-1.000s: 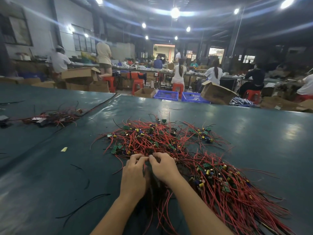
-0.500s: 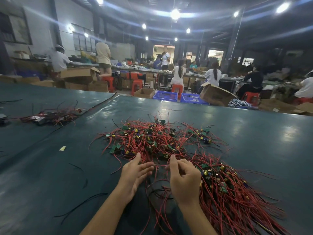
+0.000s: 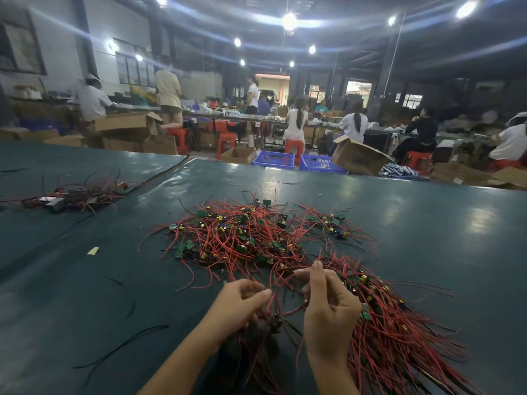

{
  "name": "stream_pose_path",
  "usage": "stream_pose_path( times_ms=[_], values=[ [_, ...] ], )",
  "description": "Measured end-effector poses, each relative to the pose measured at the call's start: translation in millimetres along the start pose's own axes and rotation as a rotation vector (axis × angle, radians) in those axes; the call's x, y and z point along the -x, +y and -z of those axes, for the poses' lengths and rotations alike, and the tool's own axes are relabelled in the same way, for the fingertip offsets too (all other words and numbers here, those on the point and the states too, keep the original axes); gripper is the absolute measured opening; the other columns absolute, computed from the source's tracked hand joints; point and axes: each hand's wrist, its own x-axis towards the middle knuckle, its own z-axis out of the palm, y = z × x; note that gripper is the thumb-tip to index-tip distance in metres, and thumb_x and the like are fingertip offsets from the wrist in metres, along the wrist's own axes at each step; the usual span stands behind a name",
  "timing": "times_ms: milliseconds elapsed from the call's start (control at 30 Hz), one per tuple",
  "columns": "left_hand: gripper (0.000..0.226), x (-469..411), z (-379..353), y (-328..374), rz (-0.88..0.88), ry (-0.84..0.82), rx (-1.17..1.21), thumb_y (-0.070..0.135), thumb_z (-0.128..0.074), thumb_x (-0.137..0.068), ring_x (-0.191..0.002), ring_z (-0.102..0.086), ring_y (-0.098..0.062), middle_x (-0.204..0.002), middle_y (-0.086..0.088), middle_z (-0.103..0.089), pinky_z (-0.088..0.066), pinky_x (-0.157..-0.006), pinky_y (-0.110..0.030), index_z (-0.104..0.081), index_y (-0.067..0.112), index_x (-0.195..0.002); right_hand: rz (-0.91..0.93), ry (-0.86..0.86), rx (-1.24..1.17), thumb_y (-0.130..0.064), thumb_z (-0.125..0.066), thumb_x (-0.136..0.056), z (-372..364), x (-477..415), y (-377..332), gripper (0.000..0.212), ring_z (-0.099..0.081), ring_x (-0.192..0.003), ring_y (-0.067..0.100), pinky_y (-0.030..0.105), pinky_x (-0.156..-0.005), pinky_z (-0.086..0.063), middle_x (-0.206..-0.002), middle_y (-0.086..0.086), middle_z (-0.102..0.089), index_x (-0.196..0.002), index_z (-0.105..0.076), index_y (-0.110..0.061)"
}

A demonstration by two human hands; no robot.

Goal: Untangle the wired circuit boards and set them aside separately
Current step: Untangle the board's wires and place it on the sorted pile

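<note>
Nearest you, you're curling your left hand [image 3: 242, 306] round a clump of red wires and pinching one strand between the fingers [image 3: 317, 273] of your right hand [image 3: 328, 309], spreading them, I'd judge, to free a board from the wired circuit boards [image 3: 251, 238] heaped just beyond on the table [image 3: 427, 238], a smaller pile [image 3: 74, 196] sitting far left.

The wired circuit boards [image 3: 251, 238] lie in one tangled heap on the worktop [image 3: 427, 238] at the centre of the frame. They are small green boards with yellow and blue parts, and their thin red wires [image 3: 399, 346] fan thickly toward the lower right. At the near edge, my left hand [image 3: 242, 303] and right hand [image 3: 328, 309] pinch up a few strands.
</note>
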Motion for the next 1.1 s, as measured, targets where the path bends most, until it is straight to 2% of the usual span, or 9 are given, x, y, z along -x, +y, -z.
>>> stream_pose_path(
  times_ms=[100, 300, 400, 467, 567, 633, 767, 933, 1100],
  values=[
    [0.025, 4, -3, 0, -0.156, -0.013, -0.223, 0.035, -0.059, -0.093, -0.053, -0.061, -0.006, -0.068, -0.004, -0.071, -0.047, -0.055, -0.021, -0.070, 0.019, -0.078, -0.062, 0.009, -0.039, -0.028, -0.055, -0.092, 0, 1, -1, 0.033, -0.053, -0.054, 0.003, 0.013, -0.053, -0.040, -0.059, -0.006, -0.062, -0.068, -0.073, -0.014],
    [0.041, 7, -3, 8, -0.139, 0.142, 0.099, 0.030, -0.049, -0.099, -0.049, -0.064, -0.025, -0.054, -0.006, -0.063, -0.050, -0.045, -0.028, -0.069, 0.002, -0.078, -0.353, 0.059, -0.156, -0.017, -0.052, -0.100, 0, -4, 2, 0.025, -0.060, -0.061, 0.010, 0.022, -0.059, -0.049, -0.080, -0.001, -0.075, -0.098, -0.076, -0.026],
    [0.042, 6, 6, 12, -0.173, 0.266, 0.183, 0.030, -0.048, -0.099, -0.046, -0.061, -0.021, -0.048, 0.000, -0.056, -0.052, -0.042, -0.029, -0.067, -0.001, -0.078, -0.463, -0.081, -0.125, -0.002, -0.050, -0.098, -4, -1, 9, 0.059, -0.068, -0.074, 0.008, 0.017, -0.062, -0.052, -0.102, -0.004, -0.076, -0.147, -0.032, -0.030],
    [0.043, 6, 12, 15, -0.223, 0.310, 0.209, 0.031, -0.047, -0.099, -0.044, -0.061, -0.020, -0.048, -0.001, -0.055, -0.051, -0.041, -0.028, -0.068, 0.000, -0.076, -0.543, -0.224, -0.004, 0.000, -0.054, -0.095, -10, 6, 16, 0.069, -0.069, -0.086, 0.004, 0.016, -0.066, -0.052, -0.108, -0.007, -0.073, -0.153, -0.024, -0.023],
    [0.044, 8, 14, 20, -0.316, 0.312, 0.227, 0.033, -0.045, -0.098, -0.042, -0.059, -0.022, -0.050, -0.005, -0.055, -0.047, -0.037, -0.026, -0.067, 0.003, -0.075, -0.571, -0.374, 0.094, -0.011, -0.062, -0.095, -20, 16, 14, 0.023, -0.065, -0.086, 0.002, 0.009, -0.068, -0.048, -0.094, -0.007, -0.073, -0.115, -0.071, -0.017],
    [0.042, 11, 13, 22, -0.401, 0.296, 0.214, 0.035, -0.045, -0.097, -0.040, -0.057, -0.023, -0.049, -0.005, -0.055, -0.044, -0.034, -0.026, -0.068, 0.007, -0.075, -0.540, -0.424, 0.110, -0.019, -0.060, -0.097, -22, 21, 12, 0.029, -0.061, -0.067, 0.008, 0.016, -0.061, -0.047, -0.070, 0.000, -0.072, -0.073, -0.077, -0.018],
    [0.035, 17, 9, 26, -0.539, 0.269, 0.189, 0.036, -0.045, -0.095, -0.036, -0.054, -0.020, -0.048, -0.005, -0.055, -0.040, -0.031, -0.023, -0.068, 0.019, -0.075, -0.584, -0.459, 0.132, -0.031, -0.057, -0.099, -22, 23, 8, 0.043, -0.059, -0.061, 0.022, 0.037, -0.064, -0.047, -0.071, 0.022, -0.069, -0.070, -0.071, -0.002],
    [0.036, 23, 7, 30, -0.683, 0.239, 0.160, 0.040, -0.042, -0.098, -0.035, -0.053, -0.014, -0.048, -0.004, -0.055, -0.040, -0.037, -0.017, -0.068, 0.024, -0.078, -0.828, -0.533, -0.029, -0.024, -0.061, -0.096, -21, 18, 2, 0.043, -0.054, -0.043, 0.014, 0.023, -0.049, -0.046, -0.056, 0.009, -0.064, -0.055, -0.066, -0.012],
    [0.047, 21, 6, 29, -0.690, 0.320, 0.227, 0.049, -0.040, -0.097, -0.037, -0.053, -0.017, -0.052, -0.008, -0.057, -0.040, -0.039, -0.020, -0.069, 0.021, -0.074, -0.855, -0.380, -0.104, -0.013, -0.072, -0.087, -19, 13, -2, 0.017, -0.054, -0.046, 0.015, 0.023, -0.045, -0.045, -0.059, 0.011, -0.064, -0.072, -0.071, -0.004]
  ],
)
